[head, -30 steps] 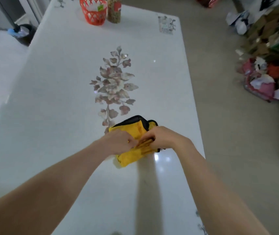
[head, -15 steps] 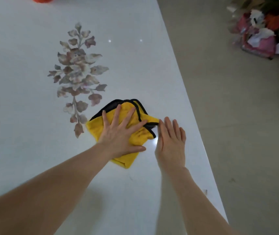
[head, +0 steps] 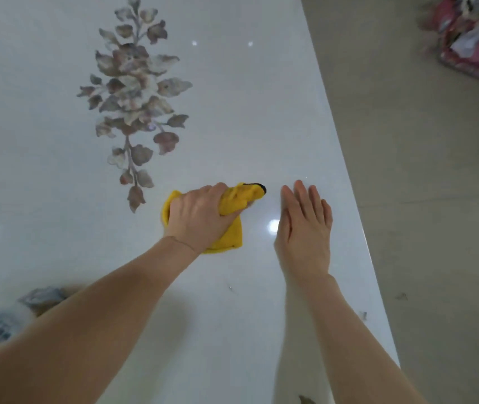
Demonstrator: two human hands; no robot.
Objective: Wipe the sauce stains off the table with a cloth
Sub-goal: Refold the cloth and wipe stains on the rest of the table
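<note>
While the left hand grips the cloth, the right hand lies flat.

Two hands, one cloth, one table

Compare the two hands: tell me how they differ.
The left hand curls its fingers round the bunched yellow cloth with black trim; the right hand holds nothing, fingers straight. The left hand sits nearer the leaf pattern, the right hand nearer the edge of the glossy white table. Both are palm-down over it.
</note>
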